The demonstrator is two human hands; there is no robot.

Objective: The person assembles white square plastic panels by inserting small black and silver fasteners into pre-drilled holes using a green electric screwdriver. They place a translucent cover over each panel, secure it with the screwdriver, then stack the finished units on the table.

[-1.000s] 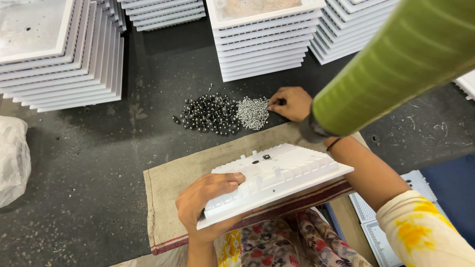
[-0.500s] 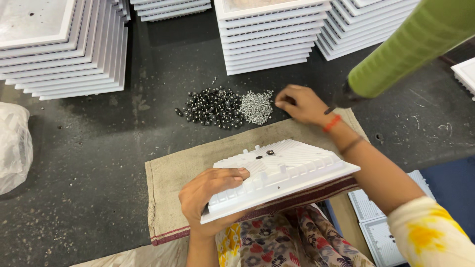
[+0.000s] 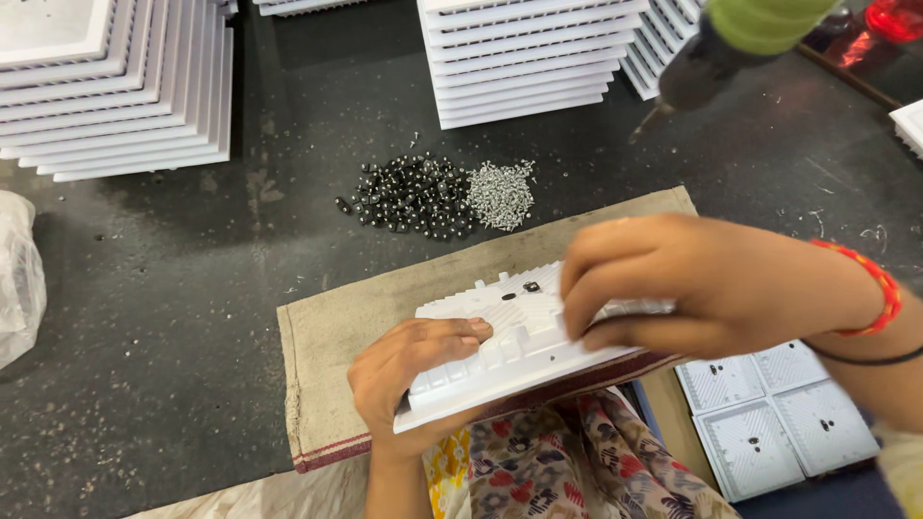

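Small assembly workshop. Evidence: dark, dusty work surface (image 3: 173, 288); tall stacks of identical white plastic panels (image 3: 524, 58); loose heaps of black fasteners (image 3: 413, 195) and silver screws (image 3: 502, 194); hanging green power screwdriver (image 3: 731, 43).

One package only: a crumpled clear plastic bag (image 3: 17, 279) lies at the far left edge of the dark table, below the stacked white panels (image 3: 111, 82); no labels, signs or screens

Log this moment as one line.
left hand: grips white panel edge | right hand: over panel, fingertips down | screw piles behind
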